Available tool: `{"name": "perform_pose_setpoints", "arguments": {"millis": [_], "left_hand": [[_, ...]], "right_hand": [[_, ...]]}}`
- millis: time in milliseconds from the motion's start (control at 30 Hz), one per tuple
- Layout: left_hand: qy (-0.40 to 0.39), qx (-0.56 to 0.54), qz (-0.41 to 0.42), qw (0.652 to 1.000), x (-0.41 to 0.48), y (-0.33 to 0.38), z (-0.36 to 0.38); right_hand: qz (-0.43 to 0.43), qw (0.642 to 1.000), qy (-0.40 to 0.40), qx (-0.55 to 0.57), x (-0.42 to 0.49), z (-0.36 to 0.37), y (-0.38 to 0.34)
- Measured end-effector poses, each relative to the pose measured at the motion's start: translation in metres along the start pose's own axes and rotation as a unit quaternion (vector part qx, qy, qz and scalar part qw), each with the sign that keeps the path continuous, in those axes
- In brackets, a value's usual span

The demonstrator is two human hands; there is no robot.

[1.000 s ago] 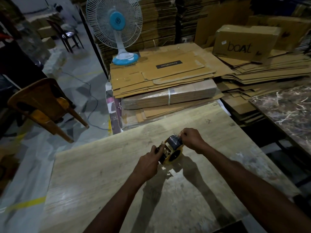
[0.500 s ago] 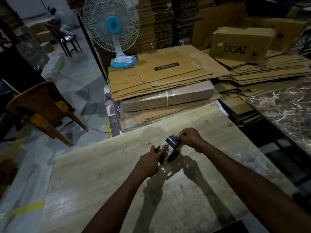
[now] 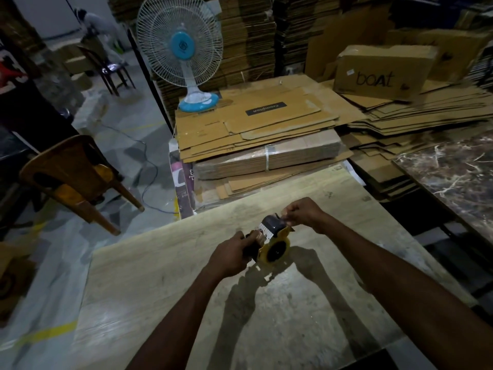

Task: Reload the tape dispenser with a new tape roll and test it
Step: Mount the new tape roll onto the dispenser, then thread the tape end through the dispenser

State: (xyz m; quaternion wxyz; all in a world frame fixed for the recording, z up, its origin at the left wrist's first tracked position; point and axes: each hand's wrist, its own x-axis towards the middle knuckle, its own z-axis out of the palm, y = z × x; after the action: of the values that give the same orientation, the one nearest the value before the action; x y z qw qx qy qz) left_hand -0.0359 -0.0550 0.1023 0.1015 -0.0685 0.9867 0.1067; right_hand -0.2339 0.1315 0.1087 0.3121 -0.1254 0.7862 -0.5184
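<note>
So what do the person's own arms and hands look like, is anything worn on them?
Both forearms are bare as far as the frame shows: no sleeves, gloves, watch or bands visible. The left hand and right hand are bare too. The dim light hides whether any rings are worn.

dispenser (image 3: 276, 248) yellow-black | fan (image 3: 179, 46) white-blue | table (image 3: 165, 276) pale woodgrain | cartons (image 3: 256, 124) brown

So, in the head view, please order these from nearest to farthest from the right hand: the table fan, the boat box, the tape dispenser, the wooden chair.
From the right hand:
1. Tape dispenser, touching its fingers, on the table.
2. Boat box, behind and to the right, on flattened cardboard.
3. Table fan, behind and to the left.
4. Wooden chair, far left, tilted on the floor.
Fan and box are nearly equal; this ranking is tentative.
</note>
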Motion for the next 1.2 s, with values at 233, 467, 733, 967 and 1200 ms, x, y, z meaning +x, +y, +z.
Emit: {"name": "perform_pose_setpoints", "arguments": {"millis": [233, 467, 733, 967, 1200], "left_hand": [[0.057, -0.141, -0.023, 0.988, 0.003, -0.002, -0.002], [0.133, -0.233, -0.074, 0.961, 0.024, 0.005, -0.014], [0.176, -0.390, -0.100, 0.898, 0.035, 0.015, -0.022], [0.110, -0.450, -0.099, 0.881, 0.054, 0.014, -0.036], [0.120, -0.543, -0.137, 0.820, 0.055, 0.020, -0.037]], "right_hand": [[-0.053, 0.967, 0.249, -0.012, -0.006, 0.005, 0.026], [-0.047, 0.982, 0.180, 0.020, -0.009, 0.036, 0.064], [0.162, 0.965, -0.063, 0.197, -0.029, 0.053, 0.031], [0.165, 0.940, -0.112, 0.276, -0.012, 0.054, 0.020], [0.158, 0.946, -0.061, 0.278, -0.007, 0.050, 0.019]]}}
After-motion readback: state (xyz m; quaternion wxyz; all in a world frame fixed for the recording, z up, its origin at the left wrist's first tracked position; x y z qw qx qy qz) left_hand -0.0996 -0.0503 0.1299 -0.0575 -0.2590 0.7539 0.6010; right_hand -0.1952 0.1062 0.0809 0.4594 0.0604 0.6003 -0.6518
